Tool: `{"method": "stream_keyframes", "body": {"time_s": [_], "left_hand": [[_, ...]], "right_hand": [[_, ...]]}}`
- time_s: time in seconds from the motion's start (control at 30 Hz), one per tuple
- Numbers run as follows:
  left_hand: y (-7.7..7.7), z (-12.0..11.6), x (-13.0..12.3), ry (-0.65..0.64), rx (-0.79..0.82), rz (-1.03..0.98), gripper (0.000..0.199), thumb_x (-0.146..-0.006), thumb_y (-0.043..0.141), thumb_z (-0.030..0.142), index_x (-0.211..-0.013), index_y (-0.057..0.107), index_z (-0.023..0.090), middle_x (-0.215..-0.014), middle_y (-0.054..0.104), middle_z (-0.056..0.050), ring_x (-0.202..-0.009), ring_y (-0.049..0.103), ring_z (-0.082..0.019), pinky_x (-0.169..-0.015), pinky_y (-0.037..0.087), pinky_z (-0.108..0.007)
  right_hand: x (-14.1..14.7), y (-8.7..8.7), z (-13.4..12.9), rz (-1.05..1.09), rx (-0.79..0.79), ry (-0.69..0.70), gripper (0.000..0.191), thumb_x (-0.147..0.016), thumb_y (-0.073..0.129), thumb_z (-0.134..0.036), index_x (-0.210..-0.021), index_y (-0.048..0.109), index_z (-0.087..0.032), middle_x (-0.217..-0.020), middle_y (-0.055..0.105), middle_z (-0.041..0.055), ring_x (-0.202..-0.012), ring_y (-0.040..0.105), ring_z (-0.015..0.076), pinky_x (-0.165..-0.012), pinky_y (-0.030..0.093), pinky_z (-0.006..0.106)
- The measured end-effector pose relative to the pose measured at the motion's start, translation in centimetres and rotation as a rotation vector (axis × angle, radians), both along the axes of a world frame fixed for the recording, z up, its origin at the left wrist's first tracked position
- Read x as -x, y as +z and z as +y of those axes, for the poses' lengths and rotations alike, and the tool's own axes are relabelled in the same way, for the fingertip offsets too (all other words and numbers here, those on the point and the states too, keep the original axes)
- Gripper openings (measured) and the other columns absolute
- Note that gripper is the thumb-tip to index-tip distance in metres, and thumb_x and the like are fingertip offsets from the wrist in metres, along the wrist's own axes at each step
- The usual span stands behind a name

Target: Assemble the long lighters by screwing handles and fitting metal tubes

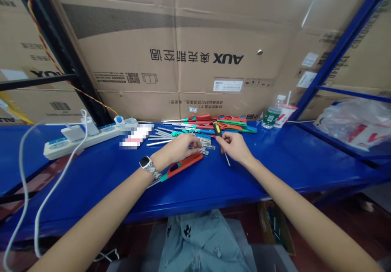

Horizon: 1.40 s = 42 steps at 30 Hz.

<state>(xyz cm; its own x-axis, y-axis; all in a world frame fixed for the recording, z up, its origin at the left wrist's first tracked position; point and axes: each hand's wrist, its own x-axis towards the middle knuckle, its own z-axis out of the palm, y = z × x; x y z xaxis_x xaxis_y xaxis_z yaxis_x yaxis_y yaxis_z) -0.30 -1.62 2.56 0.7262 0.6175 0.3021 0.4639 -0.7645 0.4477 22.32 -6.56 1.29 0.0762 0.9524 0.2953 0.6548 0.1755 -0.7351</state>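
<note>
My right hand point(236, 145) is closed round a small screwdriver point(217, 129) with a black and yellow handle. Its thin shaft points down toward the table. To its left, my left hand point(183, 146) has its fingers curled together, and whatever they may pinch is too small to make out. Beside those fingertips lie several clear-ended lighter inner parts point(209, 146) with metal rods. An orange long-necked lighter point(187, 165) with a green collar rests just below my left hand. Behind both hands is a pile of red, green and blue lighter pieces point(229, 121).
On the blue table point(271, 170), a white power strip point(100, 135) with plugs and cables stands at left. A water bottle point(271, 115) and a paper cup point(284, 115) are at back right. Cardboard point(195, 27) closes off the back; a blurred pale item point(136, 135) lies near the strip.
</note>
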Motion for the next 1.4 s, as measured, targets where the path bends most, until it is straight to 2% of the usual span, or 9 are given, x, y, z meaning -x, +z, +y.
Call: {"method": "stream_keyframes", "body": {"time_s": [0.1,0.2,0.4,0.53,0.7,0.9,1.07,1.23,1.4], "left_hand": [[-0.8,0.2,-0.3,-0.026,-0.004,0.067,0.017,-0.088,0.062,0.030,-0.089,0.075,0.019,-0.087,0.072,-0.007,-0.079,0.062,-0.019,-0.072,0.044,-0.029],[-1.1,0.4,-0.6,-0.037,-0.007,0.064,0.018,-0.090,0.060,0.028,-0.086,0.075,0.019,-0.084,0.072,-0.006,-0.075,0.062,-0.018,-0.070,0.044,-0.028],[-0.7,0.6,-0.5,-0.045,0.054,0.081,0.017,-0.090,0.060,0.027,-0.085,0.074,0.017,-0.083,0.073,-0.006,-0.074,0.062,-0.017,-0.070,0.045,-0.027],[-0.6,0.4,-0.4,-0.042,-0.002,0.102,0.020,-0.093,0.059,0.028,-0.087,0.073,0.017,-0.086,0.073,-0.007,-0.080,0.063,-0.018,-0.075,0.046,-0.029],[-0.6,0.2,-0.5,-0.067,-0.057,0.131,0.018,-0.092,0.057,0.024,-0.086,0.073,0.018,-0.087,0.072,-0.006,-0.079,0.062,-0.018,-0.075,0.046,-0.030],[-0.8,0.9,-0.2,-0.008,0.030,-0.041,0.013,-0.087,0.059,0.021,-0.083,0.071,0.018,-0.082,0.072,-0.006,-0.072,0.062,-0.017,-0.068,0.045,-0.029],[0.5,1.1,0.1,0.093,0.076,-0.187,0.019,-0.087,0.062,0.031,-0.081,0.073,0.016,-0.076,0.072,-0.006,-0.068,0.062,-0.016,-0.063,0.043,-0.028],[1.5,1.5,-0.6,0.105,0.256,-0.484,0.021,-0.082,0.068,0.034,-0.078,0.074,0.015,-0.076,0.074,-0.007,-0.067,0.062,-0.016,-0.064,0.047,-0.028],[1.7,2.6,-0.9,0.230,0.361,-0.765,0.032,-0.073,0.078,0.044,-0.079,0.074,0.013,-0.071,0.071,-0.007,-0.064,0.060,-0.016,-0.063,0.049,-0.029]], "right_hand": [[-0.9,-0.7,-0.7,-0.405,0.098,-0.164,0.033,-0.083,0.059,-0.038,-0.058,0.048,-0.021,-0.060,0.064,0.0031,-0.063,0.062,0.0212,-0.057,0.033,0.030],[-1.1,-1.1,-0.5,-0.586,0.157,-0.177,0.028,-0.083,0.058,-0.039,-0.062,0.054,-0.021,-0.071,0.069,0.0050,-0.072,0.066,0.0241,-0.059,0.032,0.030],[-1.0,-1.1,0.5,-0.645,0.176,-0.168,0.031,-0.084,0.060,-0.049,-0.072,0.061,-0.021,-0.079,0.072,0.0081,-0.078,0.068,0.0273,-0.062,0.035,0.031],[-0.4,-0.8,-0.3,-0.609,0.044,-0.215,0.020,-0.086,0.059,-0.041,-0.085,0.063,-0.021,-0.083,0.072,0.0057,-0.074,0.065,0.0226,-0.061,0.032,0.030],[1.6,-0.6,-1.1,-0.543,-0.181,-0.005,0.013,-0.087,0.060,-0.033,-0.086,0.063,-0.021,-0.090,0.069,0.0048,-0.085,0.061,0.0206,-0.063,0.034,0.029],[3.0,-1.2,0.3,-0.467,-0.151,0.309,0.025,-0.092,0.062,-0.040,-0.104,0.070,-0.020,-0.102,0.064,0.0093,-0.101,0.054,0.0258,-0.093,0.041,0.042],[3.2,-1.5,1.7,-0.061,-0.111,0.433,0.027,-0.093,0.062,-0.045,-0.104,0.066,-0.020,-0.103,0.067,0.0071,-0.099,0.059,0.0229,-0.094,0.044,0.044],[4.4,-1.1,2.6,0.639,0.055,0.516,0.034,-0.085,0.067,-0.051,-0.100,0.053,-0.023,-0.082,0.069,-0.0003,-0.071,0.068,0.0160,-0.062,0.049,0.026],[6.1,0.2,3.0,0.895,0.112,0.449,0.045,-0.077,0.071,-0.058,-0.097,0.048,-0.025,-0.072,0.067,-0.0051,-0.052,0.066,0.0152,-0.045,0.045,0.024]]}}
